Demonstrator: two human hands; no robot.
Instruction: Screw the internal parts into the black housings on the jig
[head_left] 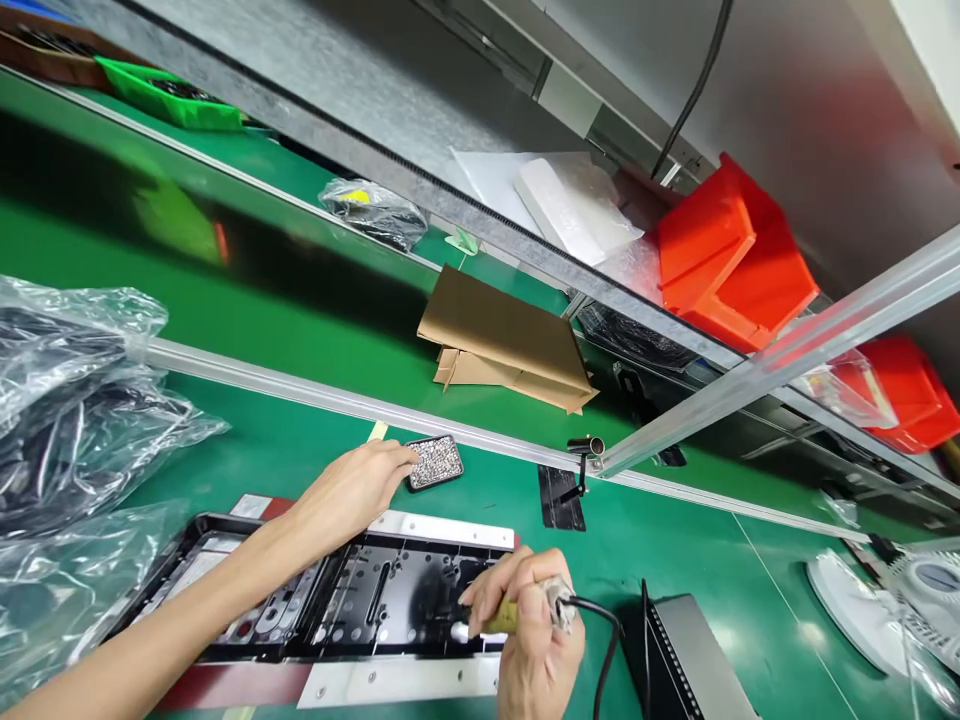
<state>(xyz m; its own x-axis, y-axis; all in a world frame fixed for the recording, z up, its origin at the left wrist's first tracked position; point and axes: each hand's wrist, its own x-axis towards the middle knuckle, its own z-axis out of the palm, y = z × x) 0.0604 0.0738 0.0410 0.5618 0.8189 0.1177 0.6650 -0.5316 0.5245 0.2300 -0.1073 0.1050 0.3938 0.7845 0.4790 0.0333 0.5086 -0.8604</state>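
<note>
My left hand (375, 475) reaches over the work to a small black tray (459, 470) full of tiny shiny metal pieces (437, 460). Its fingertips are drawn together at the tray's left side, and what they pinch, if anything, is too small to see. In my right hand (531, 620) is a yellow-handled corded tool (504, 617), with whitish wrapping at its back end and a black cord (606, 612). Its tip is not clearly visible. Both arms are above a black plastic housing (401, 590), lying open between pale metal strips (405, 680) on the bench.
Plastic-wrapped dark parts (67, 410) are piled at left. Folded cardboard (502, 335) stands behind the metal rail (300, 392). A small metal tube holder (583, 450) is near the post. At right are a grey box (701, 655) and a white fan (930, 590). Red bins (735, 260) sit overhead.
</note>
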